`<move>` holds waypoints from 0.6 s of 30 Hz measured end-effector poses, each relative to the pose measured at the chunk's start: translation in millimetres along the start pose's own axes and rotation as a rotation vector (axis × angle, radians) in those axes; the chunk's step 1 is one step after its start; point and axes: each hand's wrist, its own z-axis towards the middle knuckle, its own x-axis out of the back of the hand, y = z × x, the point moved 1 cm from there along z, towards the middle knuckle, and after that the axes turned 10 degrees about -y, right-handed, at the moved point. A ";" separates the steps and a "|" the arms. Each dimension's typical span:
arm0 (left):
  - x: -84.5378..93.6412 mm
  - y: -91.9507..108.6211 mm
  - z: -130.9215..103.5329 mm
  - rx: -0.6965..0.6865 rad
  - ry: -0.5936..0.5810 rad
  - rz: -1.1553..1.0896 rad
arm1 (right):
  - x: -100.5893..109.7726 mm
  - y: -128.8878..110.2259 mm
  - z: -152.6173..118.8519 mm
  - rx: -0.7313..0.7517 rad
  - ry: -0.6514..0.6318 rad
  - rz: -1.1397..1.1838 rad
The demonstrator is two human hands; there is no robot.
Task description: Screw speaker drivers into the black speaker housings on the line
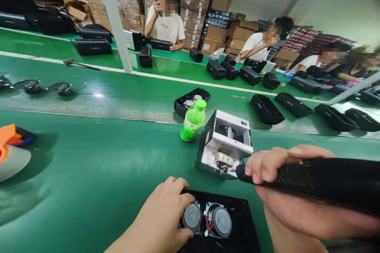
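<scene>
In the head view, a black casing (243, 221) was seen lying on the green bench at the lower middle, its inner side turned up, with two round speaker drivers (222, 222) set in it. It was judged to be stiff, smooth and perhaps a little slippery, with most of its weight lent by the metal drivers. The red wires (210, 221) and their white connector (206, 233) were judged the fragile parts, so the rim was thought the better place to be gripped.

The fingers of the left hand (162, 215) were spread, thumb well apart from forefinger, around the left-hand driver, and the casing appeared to be touched at its far edge; how firmly could not be told. By the right hand (297, 201), a black power screwdriver (326, 174) was held, fingers wrapped closely about its stiff, ridged body. Its tip was pointed at the front of a white screw feeder (234, 146); whether contact was made could not be told.
</scene>
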 end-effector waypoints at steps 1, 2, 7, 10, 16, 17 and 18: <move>-0.9 -0.2 -0.9 -0.005 0.011 0.002 | -1.8 3.3 3.8 -0.008 -0.012 -0.011; -1.7 -0.5 -1.4 -0.008 0.019 0.005 | -4.7 7.3 5.8 -0.022 -0.035 -0.027; -2.5 -0.8 -1.6 -0.033 0.023 -0.004 | -13.0 25.0 4.9 -0.087 -0.051 -0.064; -1.2 -0.3 -2.3 -0.035 0.045 -0.005 | -7.7 31.6 8.8 -0.064 -0.045 -0.064; 1.3 1.1 -3.1 -0.027 0.041 0.037 | -0.8 31.9 5.2 -0.170 -0.126 0.039; 2.2 1.9 -3.3 -0.030 0.035 0.048 | 1.3 27.8 -2.4 -0.196 -0.125 0.059; 3.2 3.0 -3.7 -0.033 0.025 0.057 | 4.9 22.7 -12.6 -0.227 -0.109 0.072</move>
